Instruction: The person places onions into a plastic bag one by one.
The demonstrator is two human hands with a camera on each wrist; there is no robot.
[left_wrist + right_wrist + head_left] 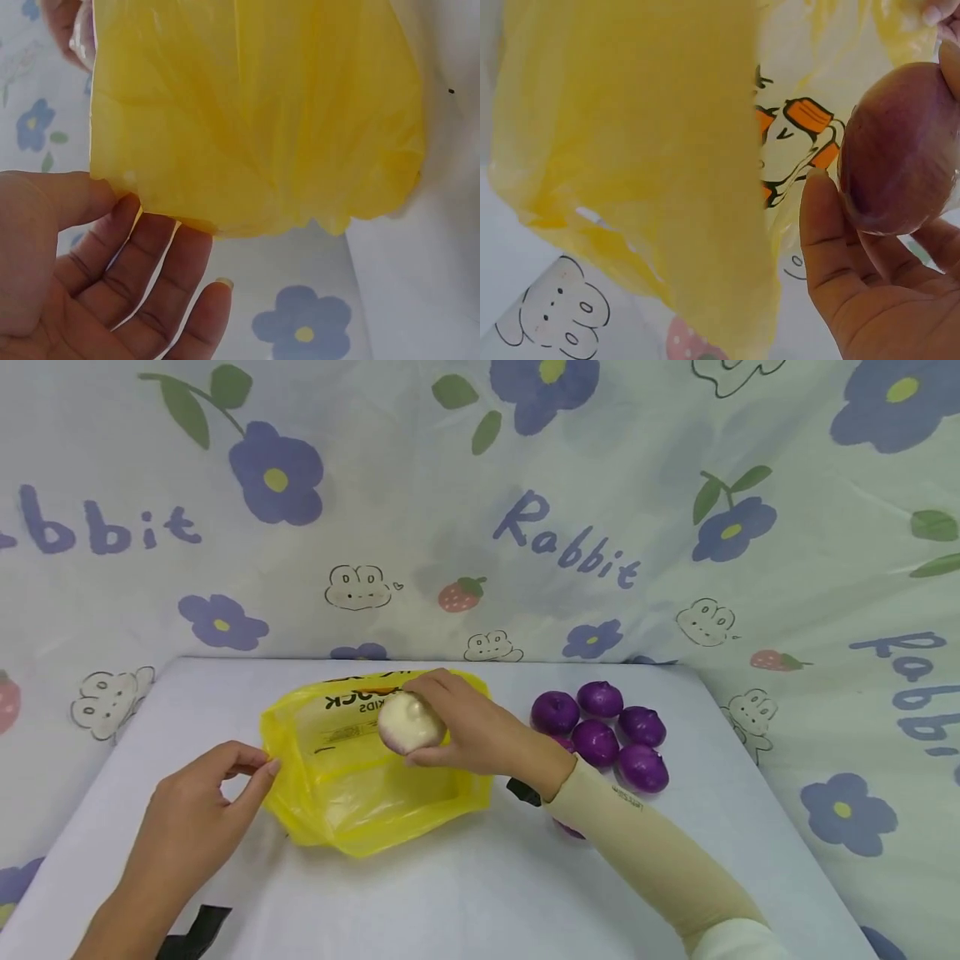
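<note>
A yellow plastic bag [360, 839] with dark print lies on the white table, its mouth spread wide. At its left edge my left hand [198, 810] pinches the rim between thumb and fingers; the left wrist view shows the bag's thin film [255, 120] at those fingertips. My right hand [483, 731] holds an onion [408, 727], pale on top and purplish below, over the bag's opening. In the right wrist view the onion [904, 150] looks glossy and reddish purple, with fingers round it and the bag's side close by.
Several shiny purple onions [596, 743] sit grouped on the right of the table [720, 827]. Another onion [567, 831] is mostly hidden under the right forearm. Behind the table hangs a curtain [405, 510] printed with flowers and rabbits.
</note>
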